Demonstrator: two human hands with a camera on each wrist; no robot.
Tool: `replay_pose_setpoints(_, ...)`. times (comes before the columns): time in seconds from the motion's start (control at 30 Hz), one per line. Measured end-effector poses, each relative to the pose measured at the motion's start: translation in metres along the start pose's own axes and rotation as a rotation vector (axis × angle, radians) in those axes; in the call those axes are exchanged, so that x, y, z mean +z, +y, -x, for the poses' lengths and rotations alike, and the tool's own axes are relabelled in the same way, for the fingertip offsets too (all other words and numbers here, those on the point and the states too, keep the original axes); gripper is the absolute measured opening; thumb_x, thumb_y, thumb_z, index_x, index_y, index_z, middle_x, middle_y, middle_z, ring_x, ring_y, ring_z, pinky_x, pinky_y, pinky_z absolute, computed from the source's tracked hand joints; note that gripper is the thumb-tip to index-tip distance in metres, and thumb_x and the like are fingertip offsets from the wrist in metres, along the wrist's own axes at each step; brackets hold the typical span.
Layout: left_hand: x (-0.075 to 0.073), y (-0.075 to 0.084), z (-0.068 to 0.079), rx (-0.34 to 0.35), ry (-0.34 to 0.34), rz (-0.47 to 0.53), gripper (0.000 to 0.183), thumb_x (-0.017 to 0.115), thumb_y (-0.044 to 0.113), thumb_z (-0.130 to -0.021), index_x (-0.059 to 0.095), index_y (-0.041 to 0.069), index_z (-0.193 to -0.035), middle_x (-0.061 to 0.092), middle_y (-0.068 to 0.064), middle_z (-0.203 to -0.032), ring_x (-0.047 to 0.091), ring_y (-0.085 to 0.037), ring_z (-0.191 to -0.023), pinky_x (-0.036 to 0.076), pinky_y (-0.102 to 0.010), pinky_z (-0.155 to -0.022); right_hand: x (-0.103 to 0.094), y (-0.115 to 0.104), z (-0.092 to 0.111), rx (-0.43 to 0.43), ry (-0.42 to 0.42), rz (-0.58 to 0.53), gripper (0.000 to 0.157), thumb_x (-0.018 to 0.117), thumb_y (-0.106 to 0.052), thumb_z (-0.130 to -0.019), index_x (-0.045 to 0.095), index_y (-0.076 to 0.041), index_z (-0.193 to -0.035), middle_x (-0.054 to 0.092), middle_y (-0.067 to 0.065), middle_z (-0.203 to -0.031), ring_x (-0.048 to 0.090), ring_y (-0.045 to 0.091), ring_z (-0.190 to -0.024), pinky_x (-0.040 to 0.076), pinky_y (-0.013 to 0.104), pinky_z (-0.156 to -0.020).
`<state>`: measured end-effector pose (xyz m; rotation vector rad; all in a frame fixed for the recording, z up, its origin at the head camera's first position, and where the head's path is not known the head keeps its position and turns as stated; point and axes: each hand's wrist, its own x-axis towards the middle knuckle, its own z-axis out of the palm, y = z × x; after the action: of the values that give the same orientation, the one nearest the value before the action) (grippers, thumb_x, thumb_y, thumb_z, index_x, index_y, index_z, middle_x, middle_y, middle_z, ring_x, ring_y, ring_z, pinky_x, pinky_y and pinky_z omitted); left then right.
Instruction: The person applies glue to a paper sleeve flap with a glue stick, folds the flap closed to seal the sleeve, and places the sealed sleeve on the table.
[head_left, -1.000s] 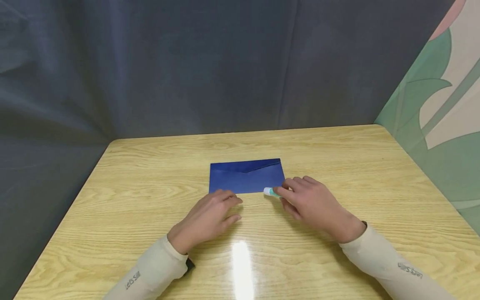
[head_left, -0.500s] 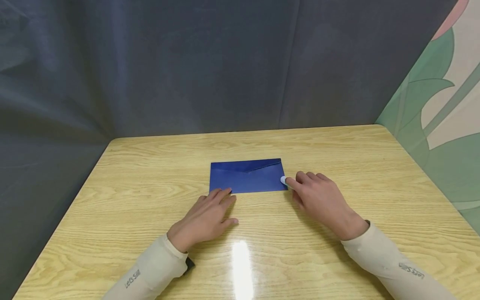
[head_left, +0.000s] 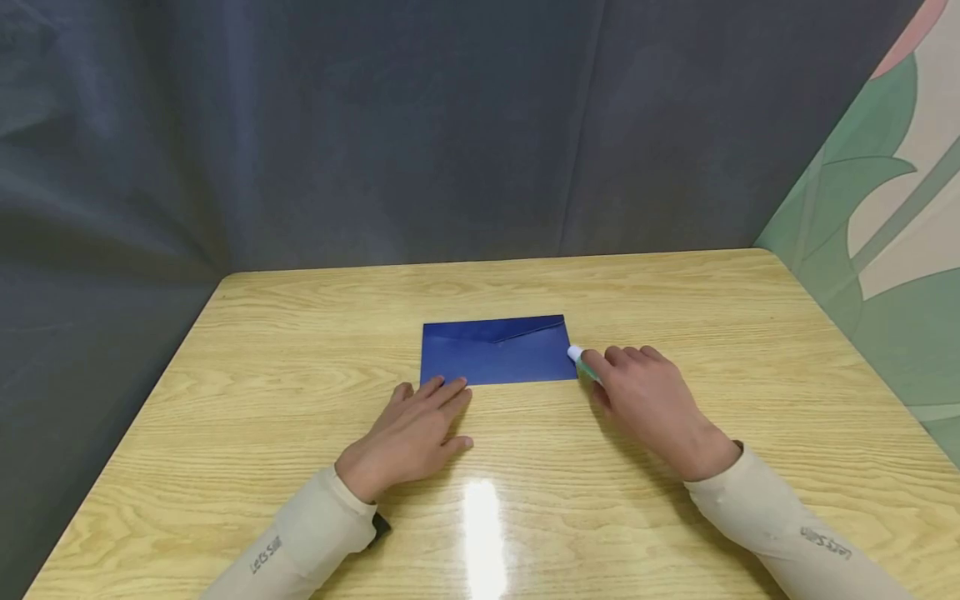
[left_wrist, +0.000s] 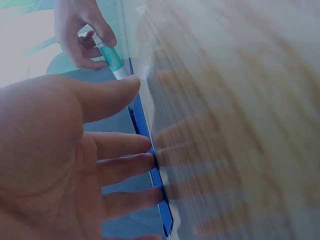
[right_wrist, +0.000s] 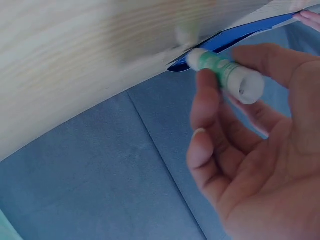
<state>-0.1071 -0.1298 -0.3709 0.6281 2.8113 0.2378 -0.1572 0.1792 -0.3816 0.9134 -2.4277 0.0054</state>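
Note:
A blue envelope lies flat on the table, its pointed flap along the far side. My left hand rests with straight, spread fingers on the envelope's near left edge. In the left wrist view those fingertips touch the envelope's edge. My right hand pinches a small green and white glue stick at the envelope's right edge. The right wrist view shows the glue stick between thumb and fingers, its white far end close to the envelope.
The wooden table has a bright light reflection near its front. A dark curtain hangs behind and to the left. A wall with a leaf pattern stands at the right.
My right hand has moved the glue stick right and slightly away, from the envelope's near edge to its right edge. My left fingers have straightened and come onto the envelope.

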Motion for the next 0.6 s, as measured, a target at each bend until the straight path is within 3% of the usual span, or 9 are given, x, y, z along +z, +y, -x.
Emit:
replay_pose_setpoints(0.1, -0.0003, 0.0004, 0.0006, 0.0, 0.004, -0.004, 0.064, 0.055, 0.046, -0.1, 0.04, 0.013, -0.153, 0.031, -0.003, -0.163, 0.028, -0.034, -0.151, 0.021, -0.061, -0.119, 0.0003, 0.0014, 0.0005, 0.016, 0.018, 0.018, 0.024, 0.077, -0.005, -0.073, 0.062, -0.005, -0.092, 0.044, 0.001, -0.058, 0.038, 0.015, -0.048, 0.031, 0.027, -0.051)
replay_pose_setpoints(0.2, -0.0007, 0.0009, 0.0012, 0.0, 0.004, -0.006, 0.064, 0.056, 0.046, -0.1, 0.041, 0.013, -0.153, 0.032, -0.003, -0.163, 0.029, -0.034, -0.151, 0.021, -0.062, -0.119, 0.0008, 0.0023, 0.0004, 0.025, 0.003, 0.02, 0.024, 0.079, -0.008, -0.075, 0.062, -0.004, -0.092, 0.047, 0.001, -0.059, 0.041, 0.016, -0.048, 0.033, 0.028, -0.05)
replay_pose_setpoints(0.43, -0.0005, 0.0007, 0.0017, 0.006, 0.007, -0.018, 0.064, 0.055, 0.046, -0.1, 0.042, 0.012, -0.152, 0.032, -0.003, -0.163, 0.029, -0.033, -0.151, 0.021, -0.062, -0.119, 0.0011, 0.0014, 0.0004, 0.032, -0.16, 0.007, 0.032, 0.08, -0.02, -0.081, 0.062, -0.001, -0.099, 0.058, 0.005, -0.07, 0.053, 0.018, -0.058, 0.044, 0.032, -0.054)
replay_pose_setpoints(0.6, -0.0001, 0.0003, 0.0005, 0.01, -0.001, -0.022, 0.064, 0.055, 0.046, -0.1, 0.041, 0.012, -0.153, 0.031, -0.003, -0.163, 0.028, -0.033, -0.151, 0.02, -0.061, -0.12, 0.002, 0.0025, 0.0006, 0.024, -0.213, 0.007, 0.027, 0.073, -0.014, -0.089, 0.061, 0.003, -0.107, 0.062, 0.008, -0.077, 0.058, 0.02, -0.063, 0.046, 0.033, -0.056)
